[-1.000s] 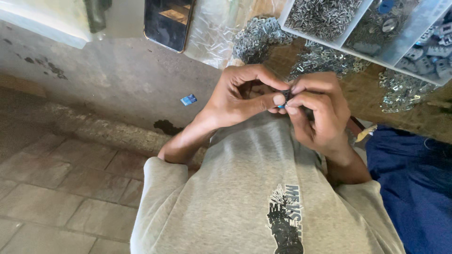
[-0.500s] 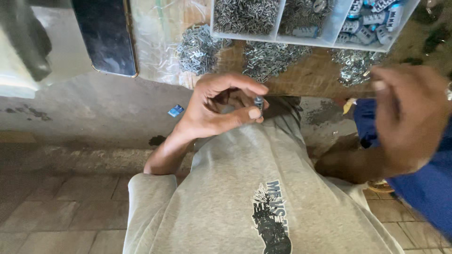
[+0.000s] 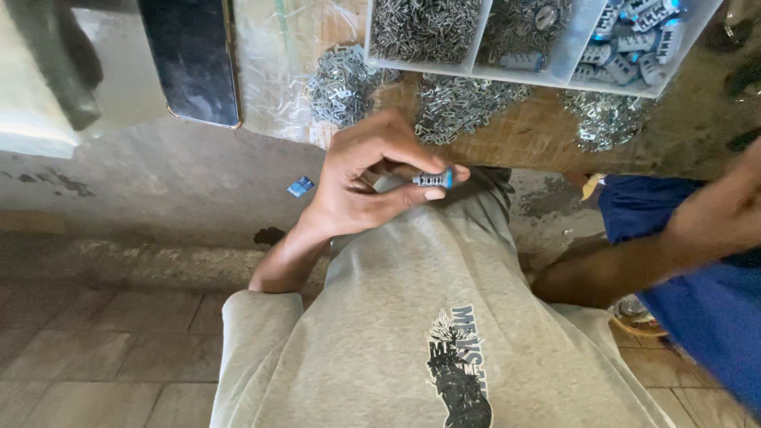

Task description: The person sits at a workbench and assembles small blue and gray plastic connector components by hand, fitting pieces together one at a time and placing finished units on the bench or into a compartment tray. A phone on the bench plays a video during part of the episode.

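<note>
My left hand (image 3: 369,178) is raised over my grey shirt, just below the edge of a wooden board (image 3: 539,139). It pinches a small grey metal part with a blue end (image 3: 434,179) between thumb and fingers. My right hand (image 3: 729,208) is far out at the right edge of the view, blurred and partly cut off, over blue cloth (image 3: 697,301). I cannot make out whether it holds anything.
A white divided tray (image 3: 567,55) at the top holds silver clips and grey-blue parts. Loose heaps of metal clips (image 3: 342,83) lie on the board beside it. A black phone (image 3: 190,63) and clear plastic sheet (image 3: 281,63) lie left. A small blue piece (image 3: 300,187) lies on the concrete below.
My two hands were together on the small part. The right hand has let go and swung away to the right, and the left hand keeps the part.
</note>
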Tool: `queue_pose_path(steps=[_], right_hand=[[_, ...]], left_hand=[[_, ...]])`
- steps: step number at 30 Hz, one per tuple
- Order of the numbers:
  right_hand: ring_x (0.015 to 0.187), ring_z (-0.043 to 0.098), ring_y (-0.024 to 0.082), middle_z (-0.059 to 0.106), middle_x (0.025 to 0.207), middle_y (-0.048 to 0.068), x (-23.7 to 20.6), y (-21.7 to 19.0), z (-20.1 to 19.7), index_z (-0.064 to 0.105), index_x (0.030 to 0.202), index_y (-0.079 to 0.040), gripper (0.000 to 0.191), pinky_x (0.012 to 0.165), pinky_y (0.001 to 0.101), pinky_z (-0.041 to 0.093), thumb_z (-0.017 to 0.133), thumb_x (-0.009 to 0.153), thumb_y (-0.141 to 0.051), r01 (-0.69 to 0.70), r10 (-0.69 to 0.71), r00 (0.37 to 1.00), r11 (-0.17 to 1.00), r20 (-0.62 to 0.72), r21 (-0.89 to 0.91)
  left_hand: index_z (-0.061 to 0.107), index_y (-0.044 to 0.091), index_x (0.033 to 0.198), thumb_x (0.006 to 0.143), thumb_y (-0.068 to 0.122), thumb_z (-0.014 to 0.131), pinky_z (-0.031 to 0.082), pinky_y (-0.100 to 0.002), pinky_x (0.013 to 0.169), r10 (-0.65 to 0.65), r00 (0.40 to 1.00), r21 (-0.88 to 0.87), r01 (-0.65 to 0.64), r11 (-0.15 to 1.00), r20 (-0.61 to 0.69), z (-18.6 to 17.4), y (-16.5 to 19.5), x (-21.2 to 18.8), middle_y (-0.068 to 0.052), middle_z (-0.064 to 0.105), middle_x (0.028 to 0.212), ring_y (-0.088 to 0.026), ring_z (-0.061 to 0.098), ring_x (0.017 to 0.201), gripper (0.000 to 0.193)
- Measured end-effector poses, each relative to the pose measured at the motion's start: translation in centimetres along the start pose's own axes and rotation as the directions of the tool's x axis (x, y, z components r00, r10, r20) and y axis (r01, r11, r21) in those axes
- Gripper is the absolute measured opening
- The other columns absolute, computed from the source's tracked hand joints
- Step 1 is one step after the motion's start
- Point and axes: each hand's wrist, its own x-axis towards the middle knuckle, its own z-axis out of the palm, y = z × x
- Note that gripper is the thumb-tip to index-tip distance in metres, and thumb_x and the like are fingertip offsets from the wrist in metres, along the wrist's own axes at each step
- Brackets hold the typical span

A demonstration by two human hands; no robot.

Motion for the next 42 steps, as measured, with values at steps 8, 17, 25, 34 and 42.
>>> queue_pose_path(steps=[8,17,25,34,42], right_hand=[[0.069,0.060,0.017,0.065,0.084,0.011,-3.1,-14.6,8.5,0.064,0.113,0.006,0.023,0.065,0.0278,0.048,0.054,0.106,-0.014,0.077,-0.359,0.816,0.845,0.453,0.530],[0.087,0.063,0.018,0.059,0.112,0.016,-3.4,-14.9,8.7,0.039,0.132,0.002,0.030,0.078,0.0281,0.050,0.052,0.109,-0.012,-0.050,-0.286,0.735,0.882,0.615,0.469],[0.093,0.053,0.024,0.050,0.106,0.017,-2.8,-13.0,9.0,0.029,0.116,-0.001,0.047,0.090,0.0385,0.044,0.069,0.093,-0.007,0.155,-0.491,0.549,0.855,0.676,0.495],[0.102,0.074,0.027,0.076,0.100,0.010,4.7,-11.9,9.5,0.066,0.116,-0.010,0.030,0.103,0.0485,0.050,0.057,0.102,-0.035,0.125,-0.801,0.308,0.568,0.513,0.813],[0.109,0.071,0.030,0.069,0.112,0.020,5.7,-4.4,6.2,0.062,0.122,0.006,0.054,0.096,0.0446,0.055,0.040,0.111,-0.042,0.296,-0.470,0.875,0.710,0.118,0.639]], left_hand=[[0.074,0.006,0.116,0.090,0.008,0.083,0.067,-0.028,0.076,0.211,0.977,0.237,-0.199,0.951,-0.029,1.6,0.2,0.0,-0.009,0.074,0.111,-0.019,0.077,0.096,0.028],[0.068,0.000,0.119,0.095,0.006,0.084,0.065,-0.036,0.081,0.349,0.922,0.473,-0.386,0.792,0.168,1.8,1.4,1.2,-0.011,0.070,0.110,-0.024,0.075,0.099,0.031],[0.070,-0.001,0.123,0.093,0.004,0.074,0.064,-0.035,0.077,0.263,0.910,0.517,-0.401,0.756,0.321,0.1,2.0,1.0,-0.010,0.069,0.115,-0.024,0.074,0.104,0.030],[0.070,0.003,0.111,0.087,0.014,0.089,0.064,-0.033,0.077,0.410,0.912,0.467,-0.364,0.806,0.004,0.3,0.3,0.6,-0.010,0.073,0.104,-0.023,0.077,0.093,0.033],[0.072,0.003,0.109,0.088,0.012,0.090,0.061,-0.032,0.070,0.417,0.907,0.536,-0.323,0.780,-0.061,-0.9,0.5,0.5,-0.010,0.074,0.101,-0.020,0.076,0.088,0.030]])
